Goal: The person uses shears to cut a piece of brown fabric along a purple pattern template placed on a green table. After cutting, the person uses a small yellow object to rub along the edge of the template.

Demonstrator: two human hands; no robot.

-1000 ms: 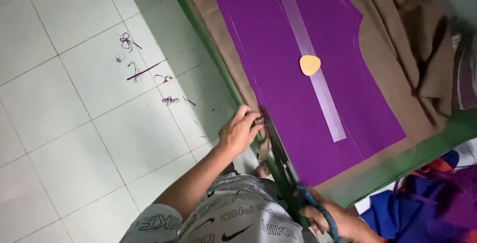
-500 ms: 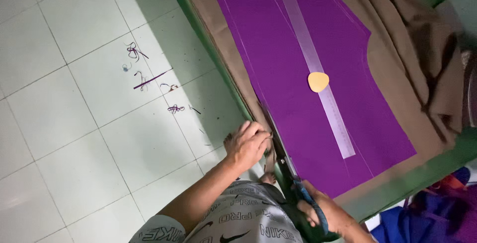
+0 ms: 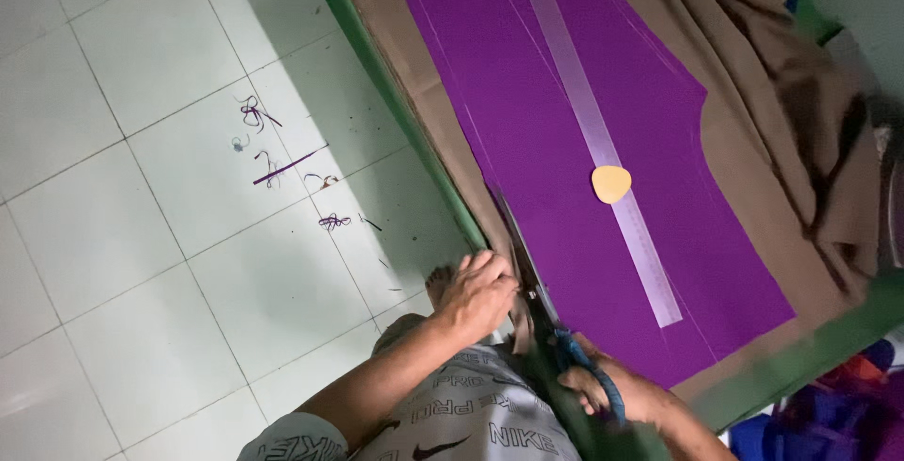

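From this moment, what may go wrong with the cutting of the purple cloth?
1. The left hand rests on the cloth edge right beside the blades of the scissors; a fingertip might get nicked.
2. The clear ruler and the yellow chalk piece lie loose on the purple fabric; a tug on the cloth might shift them.
3. The right hand works at the table edge, so the cloth might slide off the line.

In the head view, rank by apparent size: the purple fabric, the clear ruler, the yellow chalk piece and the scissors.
1. Purple fabric, by far the largest.
2. Clear ruler, long and narrow.
3. Scissors, partly hidden by the right hand, so their rank against the ruler is uncertain.
4. Yellow chalk piece, smallest.
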